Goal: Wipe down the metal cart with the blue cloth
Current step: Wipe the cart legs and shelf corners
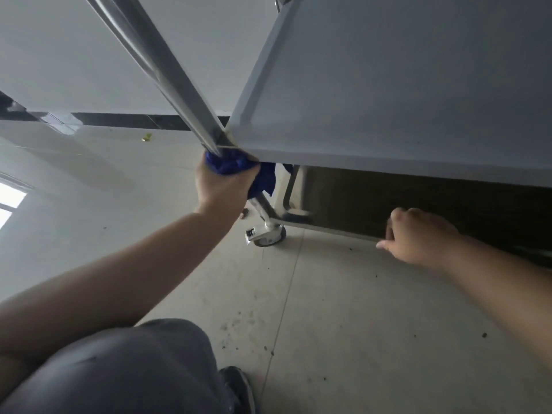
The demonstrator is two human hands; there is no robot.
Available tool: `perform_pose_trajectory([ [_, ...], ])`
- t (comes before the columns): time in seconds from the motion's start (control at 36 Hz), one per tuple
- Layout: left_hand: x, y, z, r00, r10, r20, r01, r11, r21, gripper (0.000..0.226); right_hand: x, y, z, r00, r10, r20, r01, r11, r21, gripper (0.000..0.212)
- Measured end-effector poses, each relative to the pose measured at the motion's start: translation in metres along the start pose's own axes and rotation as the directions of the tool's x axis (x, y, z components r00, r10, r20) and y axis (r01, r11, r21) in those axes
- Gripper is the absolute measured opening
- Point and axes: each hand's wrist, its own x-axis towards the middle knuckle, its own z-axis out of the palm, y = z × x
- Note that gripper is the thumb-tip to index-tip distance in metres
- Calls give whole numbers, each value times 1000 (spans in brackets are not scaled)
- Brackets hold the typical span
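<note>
The metal cart fills the upper right, its middle shelf (388, 85) seen from close by and a corner post (167, 73) running diagonally from the top left down to a caster wheel (268, 236). My left hand (224, 186) is wrapped around this post just below the shelf corner, with the blue cloth (230, 165) bunched between palm and post; a tail of the cloth hangs to the right. My right hand (418, 237) rests on the front rim of the bottom shelf (337, 231), fingers curled on the edge and thumb out.
Pale tiled floor (328, 324) with dark specks lies below. My knee in grey trousers (125, 369) and a dark shoe (239, 386) are at the bottom left. A small yellow object (146, 136) lies on the floor by the black skirting.
</note>
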Motion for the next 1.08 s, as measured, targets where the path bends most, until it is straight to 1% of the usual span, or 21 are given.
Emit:
perform_pose_trajectory([
  [0.06, -2, -6, 2, 997, 62, 54, -65, 996, 62, 41, 3, -6, -1, 997, 49, 56, -49, 999, -10, 41],
  [0.08, -3, -14, 5, 994, 57, 91, -67, 992, 107, 43, 5, -9, -2, 994, 82, 78, -82, 997, -11, 42],
  [0.11, -2, -27, 8, 993, 24, 119, -44, 985, 167, 40, 6, -12, -3, 989, 119, 91, -118, 993, -16, 44],
  [0.14, -2, -37, 11, 987, -28, 157, -6, 978, 210, 32, 7, -15, -4, 983, 153, 96, -151, 988, -29, 45],
  [0.19, -4, -62, 17, 939, -181, 293, 82, 944, 321, 12, 6, -19, -6, 978, 183, 98, -176, 982, -70, 48],
  [0.22, -5, -74, 19, 910, -256, 326, 116, 913, 391, 12, 6, -19, -6, 978, 184, 99, -177, 981, -81, 50],
  [0.28, -9, -85, 23, 891, -338, 303, 182, 878, 443, 13, 5, -19, -7, 980, 176, 96, -168, 982, -90, 57],
  [0.42, -5, -83, 21, 877, -369, 308, 185, 851, 492, 12, 2, -21, -3, 982, 180, 63, -170, 977, -131, 64],
  [0.5, -9, -77, 19, 879, -395, 268, 250, 860, 445, 16, 4, -17, 1, 985, 166, 56, -159, 980, -117, 62],
  [0.56, -12, -67, 17, 893, -387, 230, 298, 891, 342, 17, 5, -18, 1, 983, 172, 70, -166, 982, -94, 60],
  [0.61, -15, -49, 10, 909, -348, 229, 284, 920, 272, 6, 4, -18, 2, 984, 165, 67, -160, 984, -79, 55],
  [0.69, -11, -12, -1, 924, -285, 254, 233, 948, 217, 24, -4, -12, 3, 996, 88, -15, -89, 990, -107, 46],
  [0.75, -2, 9, -13, 937, -266, 228, 237, 961, 145, 26, -9, -11, 4, 995, 73, -71, -82, 987, -140, 47],
  [0.78, 1, 18, -20, 941, -235, 243, 218, 971, 95, 24, -11, -16, 2, 992, 110, -56, -117, 983, -138, 47],
  [0.83, 6, 33, -36, 942, -161, 295, 177, 984, -27, 53, -15, -34, -7, 988, 144, 49, -136, 982, -133, 46],
  [0.89, 8, 44, -50, 929, -78, 361, 127, 985, -113, 72, -32, -68, -30, 978, 34, 207, -16, 996, -91, 45],
  [0.92, 7, 50, -54, 921, -33, 388, 86, 989, -119, 74, -45, -88, -47, 960, -66, 273, 79, 996, -37, 43],
  [0.97, 7, 63, -60, 908, 49, 415, 3, 993, -122, 68, -76, -127, -86, 901, -299, 315, 290, 954, 76, 36],
  [1.0, 8, 69, -63, 903, 85, 421, -32, 991, -132, 61, -94, -142, -107, 867, -404, 292, 377, 915, 146, 34],
  [1.03, 9, 73, -65, 900, 118, 420, -64, 988, -142, 53, -108, -152, -126, 840, -494, 225, 454, 866, 210, 36],
  [1.08, 14, 77, -71, 904, 167, 393, -116, 982, -149, 48, -127, -159, -156, 799, -601, -2, 578, 767, 281, 41],
])
